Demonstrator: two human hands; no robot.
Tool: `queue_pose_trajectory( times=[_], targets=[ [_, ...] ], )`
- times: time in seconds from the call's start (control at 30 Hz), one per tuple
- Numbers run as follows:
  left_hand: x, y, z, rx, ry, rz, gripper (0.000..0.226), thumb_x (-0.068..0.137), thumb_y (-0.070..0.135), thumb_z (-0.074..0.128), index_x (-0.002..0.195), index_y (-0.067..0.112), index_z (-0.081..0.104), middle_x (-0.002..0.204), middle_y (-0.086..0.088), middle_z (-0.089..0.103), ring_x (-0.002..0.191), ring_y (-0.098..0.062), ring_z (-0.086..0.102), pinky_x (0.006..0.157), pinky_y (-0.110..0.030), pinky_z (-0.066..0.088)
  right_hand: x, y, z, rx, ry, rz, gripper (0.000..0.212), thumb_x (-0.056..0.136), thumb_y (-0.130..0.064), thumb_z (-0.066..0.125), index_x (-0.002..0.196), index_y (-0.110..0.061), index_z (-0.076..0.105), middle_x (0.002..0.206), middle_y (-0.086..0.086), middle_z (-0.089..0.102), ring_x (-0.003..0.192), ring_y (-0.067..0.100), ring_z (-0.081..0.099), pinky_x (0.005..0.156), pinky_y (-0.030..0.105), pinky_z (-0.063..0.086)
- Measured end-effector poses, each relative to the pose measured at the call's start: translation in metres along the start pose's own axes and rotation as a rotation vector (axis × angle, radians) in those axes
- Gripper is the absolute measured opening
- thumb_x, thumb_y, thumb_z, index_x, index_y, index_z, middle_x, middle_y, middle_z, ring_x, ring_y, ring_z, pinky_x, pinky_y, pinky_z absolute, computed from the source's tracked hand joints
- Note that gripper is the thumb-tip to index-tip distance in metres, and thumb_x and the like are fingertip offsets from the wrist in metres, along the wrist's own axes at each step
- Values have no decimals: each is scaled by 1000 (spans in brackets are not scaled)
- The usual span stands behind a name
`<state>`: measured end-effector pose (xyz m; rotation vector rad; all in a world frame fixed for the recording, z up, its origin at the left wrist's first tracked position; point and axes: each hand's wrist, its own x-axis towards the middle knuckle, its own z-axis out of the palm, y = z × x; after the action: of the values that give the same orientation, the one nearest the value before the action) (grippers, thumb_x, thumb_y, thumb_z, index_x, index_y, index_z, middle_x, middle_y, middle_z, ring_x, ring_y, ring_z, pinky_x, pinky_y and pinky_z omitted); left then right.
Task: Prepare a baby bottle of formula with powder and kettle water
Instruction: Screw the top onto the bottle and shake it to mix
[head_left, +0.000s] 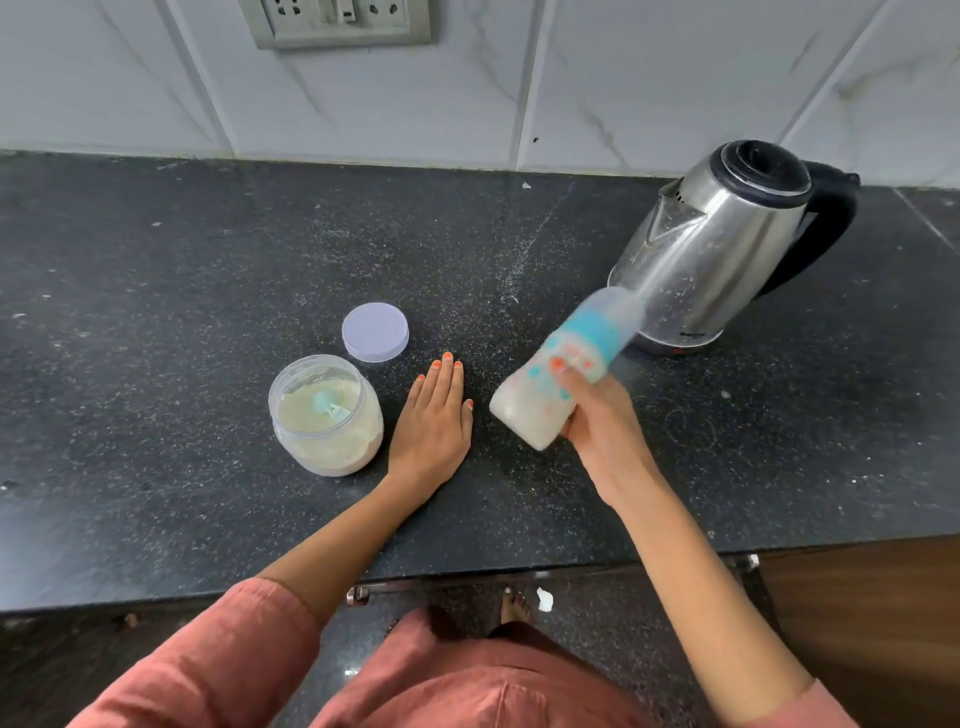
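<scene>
**A:** Black speckled counter, tiled wall behind. Where's the bottle at?

**B:** Right hand is wrapped round the baby bottle. It's tilted and blurry, milky inside, cap end pointing far-right at the steel kettle.

**A:** Other hand?

**B:** Left hand lies flat, fingers straight, just right of the open powder jar, scoop inside. Lid sits just behind it.

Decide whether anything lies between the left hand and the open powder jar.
Nothing visible does. The left hand lies flat on the counter just right of the powder jar, only bare counter between them. The lid lies behind the jar, out of that gap, and the right hand holds the bottle on the far side.
</scene>
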<state>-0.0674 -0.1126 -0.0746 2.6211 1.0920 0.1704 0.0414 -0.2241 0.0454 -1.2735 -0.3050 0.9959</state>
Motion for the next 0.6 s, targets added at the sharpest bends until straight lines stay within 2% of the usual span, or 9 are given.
queue_pose_trajectory(
  times=[0.07, 0.1, 0.2, 0.3, 0.37, 0.47, 0.5, 0.53, 0.6],
  targets=[
    [0, 0, 0, -12, -11, -3, 52, 101, 28, 18, 147, 8, 4, 156, -7, -1, 144, -18, -2, 115, -29, -5, -9, 2, -4, -269, -123, 50, 17, 75, -10, 66, 88, -20, 63, 86, -2, 69, 86, 15, 64, 82, 33, 51],
    [0, 0, 0, -16, -7, -5, 52, 101, 28, 18, 147, 8, 4, 157, -7, -1, 144, -17, -3, 115, -29, -5, -10, 1, -6, -293, -134, 52, 18, 72, -10, 68, 87, -19, 64, 84, -3, 69, 85, 14, 64, 82, 32, 51],
    [0, 0, 1, -7, 21, 2, 52, 101, 27, 19, 147, 7, 7, 157, -8, 1, 144, -18, 0, 114, -28, -5, -2, -5, -7, 24, -7, -20, 27, 68, -22, 66, 94, -17, 63, 86, -5, 70, 83, 10, 66, 77, 29, 55],
    [0, 0, 1, -5, 20, 5, 51, 101, 27, 18, 147, 7, 6, 156, -8, 1, 144, -18, -1, 114, -27, -6, 10, -3, -6, 294, 160, -63, 26, 84, -19, 58, 109, -15, 55, 99, -2, 66, 89, 7, 64, 76, 26, 55],
    [0, -1, 2, 2, 23, 5, 51, 101, 28, 16, 147, 7, 6, 156, -7, 1, 144, -18, -1, 114, -28, -6, 5, 1, -4, 158, 98, -28, 22, 81, -17, 60, 103, -17, 58, 95, -3, 67, 85, 7, 66, 77, 26, 55],
    [0, -1, 3, 0, 18, -3, 51, 100, 28, 15, 147, 7, 6, 156, -7, 1, 144, -18, -1, 114, -28, -6, -10, 3, -6, -287, -117, 29, 19, 73, -10, 68, 88, -20, 63, 83, -6, 70, 80, 9, 66, 73, 24, 55],
    [0, 0, 2, -5, 14, -6, 51, 101, 28, 17, 147, 8, 6, 156, -7, 1, 144, -18, -1, 114, -28, -6, -11, 2, -8, -319, -129, 15, 20, 71, -8, 69, 86, -20, 64, 80, -8, 71, 78, 7, 66, 71, 22, 54],
    [0, 0, 2, -7, 14, -6, 52, 101, 27, 19, 147, 7, 6, 156, -7, 1, 144, -18, 0, 114, -28, -6, -10, -1, -7, -264, -115, -11, 22, 69, -10, 70, 87, -19, 64, 79, -8, 71, 78, 6, 66, 71, 22, 54],
    [0, -1, 2, -2, 25, 1, 52, 101, 27, 19, 147, 7, 7, 157, -8, 2, 144, -18, 0, 114, -28, -5, -3, -5, -5, 17, -11, -46, 28, 67, -20, 67, 95, -18, 62, 85, -7, 70, 80, 6, 67, 72, 24, 56]
  ],
)
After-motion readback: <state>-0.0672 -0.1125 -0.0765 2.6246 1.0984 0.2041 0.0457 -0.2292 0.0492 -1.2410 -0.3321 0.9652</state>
